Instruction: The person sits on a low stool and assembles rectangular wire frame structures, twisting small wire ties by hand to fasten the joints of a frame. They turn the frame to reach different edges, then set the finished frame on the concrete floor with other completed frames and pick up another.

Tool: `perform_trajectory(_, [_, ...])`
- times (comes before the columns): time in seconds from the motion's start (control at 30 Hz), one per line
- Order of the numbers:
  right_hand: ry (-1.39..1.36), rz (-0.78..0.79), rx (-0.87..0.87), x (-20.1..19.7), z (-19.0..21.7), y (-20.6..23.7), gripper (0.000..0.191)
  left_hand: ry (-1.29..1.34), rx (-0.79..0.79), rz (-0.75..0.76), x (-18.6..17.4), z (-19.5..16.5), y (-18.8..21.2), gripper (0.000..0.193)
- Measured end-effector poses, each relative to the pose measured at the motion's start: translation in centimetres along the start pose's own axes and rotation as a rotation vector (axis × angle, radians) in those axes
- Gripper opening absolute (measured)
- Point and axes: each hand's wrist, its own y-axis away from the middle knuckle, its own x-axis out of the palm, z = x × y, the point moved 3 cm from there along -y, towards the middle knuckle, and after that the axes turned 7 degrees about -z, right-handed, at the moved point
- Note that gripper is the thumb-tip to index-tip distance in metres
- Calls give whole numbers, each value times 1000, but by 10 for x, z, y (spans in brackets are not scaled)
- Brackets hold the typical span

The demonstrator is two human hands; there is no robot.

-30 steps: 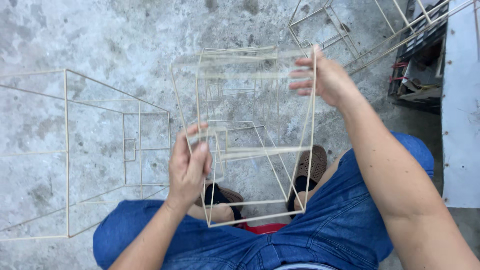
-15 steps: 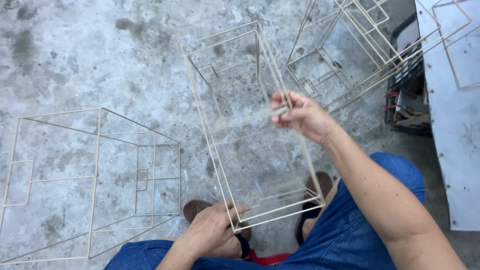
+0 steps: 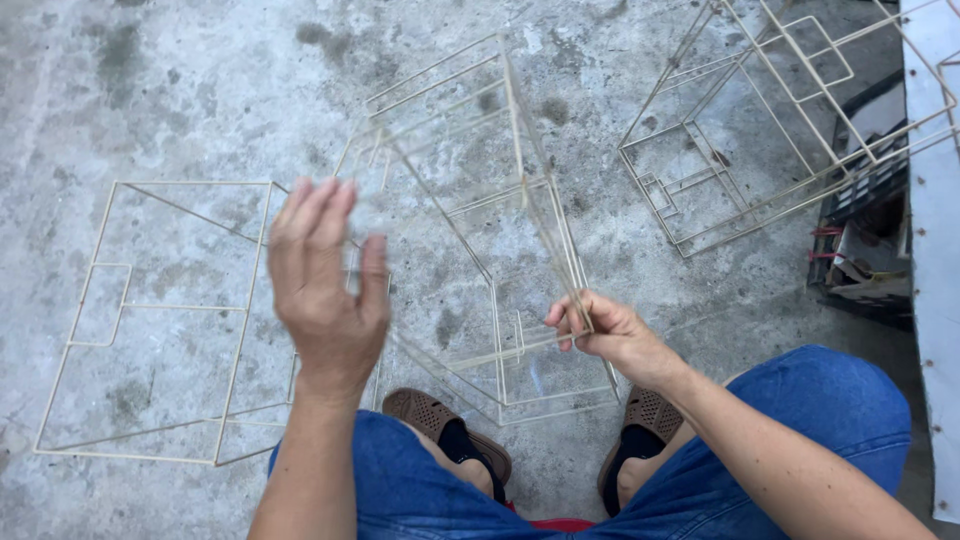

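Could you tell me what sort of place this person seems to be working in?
Probably an informal workshop or yard. The floor is bare, stained concrete, several cream wire frames lie about, such as the flat one and the stack, and the right hand holds another wire frame while seated low.

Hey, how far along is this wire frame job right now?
Done, it seems: one frame lies on the floor at the left, and more frames sit at the upper right. In hand: the right hand pinches a wire of the middle frame; the left hand is open, off it. What is left cannot be told.
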Motion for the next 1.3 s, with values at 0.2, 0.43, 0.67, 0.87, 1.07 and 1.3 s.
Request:
perform_trajectory(0.2, [433,105,57,17,-10,12,29,470,-394,530,18,-24,11,27])
perform_trajectory(0.43, [339,-2,171,18,-22,21,24,782,-491,530,8,-23,20,34])
perform_trajectory(0.67, [585,-22,138,41,11,29,18,645,-517,671,-3,-28,22,33])
perform_trajectory(0.87, [965,-250,-327,62,69,41,37,565,-461,631,14,-37,31,17])
perform_trajectory(1.07, [283,-292,-361,63,68,39,36,632,-461,599,20,-56,25,19])
perform_trajectory(1.3, [-256,-248,-163,47,32,48,16,580,-480,698,12,-73,23,17])
